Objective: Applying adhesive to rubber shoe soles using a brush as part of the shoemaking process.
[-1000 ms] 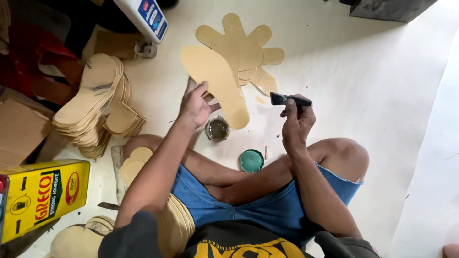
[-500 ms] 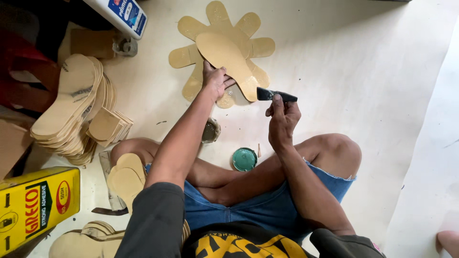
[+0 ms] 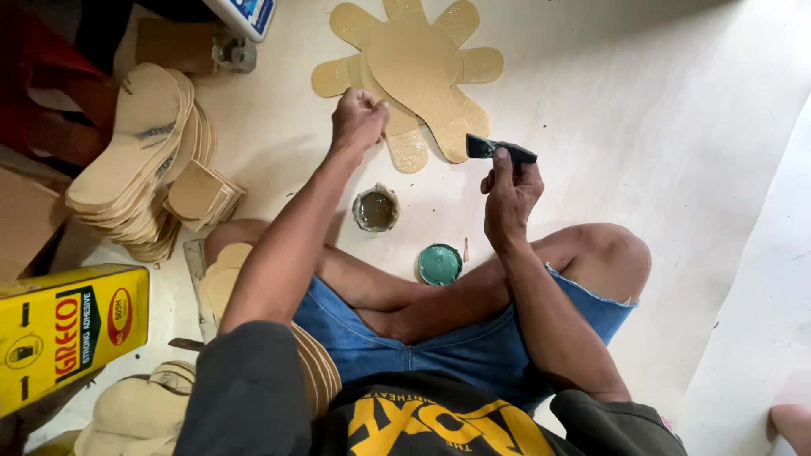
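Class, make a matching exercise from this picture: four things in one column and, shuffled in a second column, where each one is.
1. brush
2. small open tin
3. green lid
4. yellow can

a. far left, on its side
b. on the floor by the right knee
c. in the right hand
d. on the floor just below the left hand

Pairs: 1-c, 2-d, 3-b, 4-a
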